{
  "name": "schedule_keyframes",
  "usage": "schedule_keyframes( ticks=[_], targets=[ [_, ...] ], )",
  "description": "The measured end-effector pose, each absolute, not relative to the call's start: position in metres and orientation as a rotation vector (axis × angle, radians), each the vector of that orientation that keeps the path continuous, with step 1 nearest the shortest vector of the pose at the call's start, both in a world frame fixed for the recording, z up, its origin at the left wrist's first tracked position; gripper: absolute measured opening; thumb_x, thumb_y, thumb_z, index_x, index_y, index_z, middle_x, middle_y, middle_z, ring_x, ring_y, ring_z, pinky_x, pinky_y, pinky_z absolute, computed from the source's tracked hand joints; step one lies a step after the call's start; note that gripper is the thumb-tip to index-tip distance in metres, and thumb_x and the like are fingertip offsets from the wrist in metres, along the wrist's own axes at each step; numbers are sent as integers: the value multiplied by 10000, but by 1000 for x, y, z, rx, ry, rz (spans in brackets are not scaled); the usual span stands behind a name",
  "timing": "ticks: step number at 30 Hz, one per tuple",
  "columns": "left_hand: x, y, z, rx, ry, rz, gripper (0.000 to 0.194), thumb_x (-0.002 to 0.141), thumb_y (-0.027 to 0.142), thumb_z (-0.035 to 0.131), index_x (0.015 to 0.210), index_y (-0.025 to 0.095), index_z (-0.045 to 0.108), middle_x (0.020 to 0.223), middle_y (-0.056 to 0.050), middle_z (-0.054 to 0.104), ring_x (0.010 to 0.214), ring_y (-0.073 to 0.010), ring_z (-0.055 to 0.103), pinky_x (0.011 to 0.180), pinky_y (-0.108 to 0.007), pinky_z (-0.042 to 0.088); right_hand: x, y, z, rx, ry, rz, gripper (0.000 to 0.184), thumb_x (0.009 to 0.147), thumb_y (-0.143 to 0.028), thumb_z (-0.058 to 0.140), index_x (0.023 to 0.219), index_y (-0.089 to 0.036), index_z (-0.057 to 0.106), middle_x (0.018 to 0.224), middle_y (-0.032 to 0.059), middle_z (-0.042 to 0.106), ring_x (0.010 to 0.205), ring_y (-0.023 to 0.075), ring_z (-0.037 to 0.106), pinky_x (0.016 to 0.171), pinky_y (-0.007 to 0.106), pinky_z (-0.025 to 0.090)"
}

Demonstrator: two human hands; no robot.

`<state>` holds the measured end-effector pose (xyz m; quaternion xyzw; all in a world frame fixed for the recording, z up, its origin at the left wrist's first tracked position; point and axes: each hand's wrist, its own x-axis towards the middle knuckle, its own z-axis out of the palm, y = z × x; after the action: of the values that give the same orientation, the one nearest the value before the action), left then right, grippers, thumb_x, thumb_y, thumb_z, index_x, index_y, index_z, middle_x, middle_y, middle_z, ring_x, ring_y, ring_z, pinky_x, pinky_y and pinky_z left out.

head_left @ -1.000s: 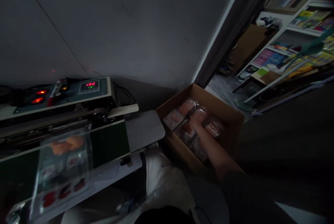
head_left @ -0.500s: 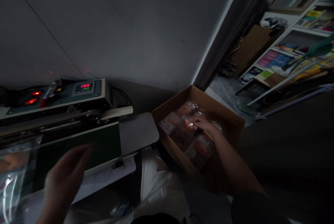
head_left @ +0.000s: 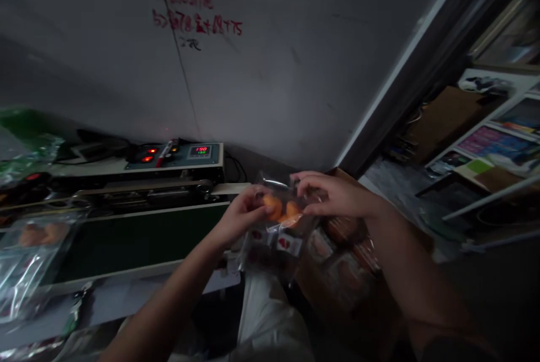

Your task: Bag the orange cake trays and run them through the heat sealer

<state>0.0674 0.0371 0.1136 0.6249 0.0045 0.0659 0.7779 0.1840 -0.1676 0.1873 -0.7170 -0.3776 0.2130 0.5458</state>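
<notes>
Both my hands hold up a transparent plastic bag (head_left: pixel 280 232) with orange food pieces in its upper part and small red-printed white sachets lower down. My left hand (head_left: pixel 242 214) pinches the bag's left upper edge. My right hand (head_left: pixel 335 196) grips the top right corner, fingers curled over it. Below the bag stands an open cardboard box (head_left: pixel 341 277), packed with similar sealed packs (head_left: pixel 337 244) and partly hidden by my hands and the bag.
To the left stands a band sealer (head_left: pixel 143 196) with a red-lit temperature display (head_left: pixel 199 151) and a green conveyor belt (head_left: pixel 135 244). Filled plastic bags (head_left: pixel 31 255) lie at its left end. A white wall rises behind it; shelves of printed goods (head_left: pixel 493 137) stand right.
My right hand has come up out of the box with a bag. My left hand has moved in from over the conveyor and taken the bag's other side. The view has tilted upward.
</notes>
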Motion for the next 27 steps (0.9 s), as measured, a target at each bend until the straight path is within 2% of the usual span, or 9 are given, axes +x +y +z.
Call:
schedule_keyframes(
  ticks=[4,6,11,14,19,21,24,25,27],
  targets=[
    [32,74,95,1296,187,200,452,677,403,840,1046,194,681,979,-54,723,854,-204,675,754,-273,527,204,-126,142,-1555,-871,631,337,625,-385,853,636,-184,583,876,61,756,776,209,714,714,360,580],
    [24,83,84,1246,261,268,495,669,422,844,1079,212,664,1014,-44,722,885,-204,676,766,-267,529,197,-103,114,-1386,-698,447,331,689,-458,809,763,-200,616,827,35,751,777,198,717,723,346,583],
    [21,89,62,1171,352,335,539,658,416,852,1104,229,614,998,-30,716,865,-185,676,748,-261,534,153,-66,43,-1216,-410,450,561,725,-599,731,1147,-245,626,1066,69,747,973,267,713,755,399,607],
    [22,94,55,1109,393,348,550,641,452,854,1092,216,646,989,-34,710,845,-170,665,730,-241,520,136,-60,17,-1312,-454,410,566,745,-587,723,1181,-236,643,1109,71,733,1038,274,690,871,423,590],
    [27,110,56,1119,515,433,418,554,432,889,808,167,690,849,-15,693,768,-144,634,689,-215,497,136,-63,9,-1358,-577,305,488,798,-520,703,1197,-247,640,1178,67,707,1087,261,672,959,432,558],
    [29,115,57,1078,575,503,412,516,417,901,754,166,678,804,-3,683,738,-130,628,666,-202,492,138,-65,9,-1349,-609,251,549,827,-477,687,1312,-248,568,1207,84,695,1109,256,666,977,436,546],
    [32,119,54,973,617,434,462,507,450,903,809,175,688,796,-11,687,707,-132,643,633,-212,508,139,-65,6,-1354,-630,140,710,882,-425,634,1503,-254,335,1228,104,683,1171,241,635,991,437,530],
    [32,120,53,958,613,365,483,516,458,901,848,175,695,823,-27,699,716,-143,657,633,-222,519,139,-65,4,-1374,-639,100,716,891,-418,622,1515,-256,310,1252,108,669,1193,237,620,1002,436,522],
    [33,121,48,960,602,274,484,536,434,903,887,172,698,887,-55,720,736,-156,678,647,-237,538,141,-62,-2,-1433,-658,14,611,903,-415,600,1461,-252,413,1309,110,630,1230,233,589,1042,438,490]
  ],
)
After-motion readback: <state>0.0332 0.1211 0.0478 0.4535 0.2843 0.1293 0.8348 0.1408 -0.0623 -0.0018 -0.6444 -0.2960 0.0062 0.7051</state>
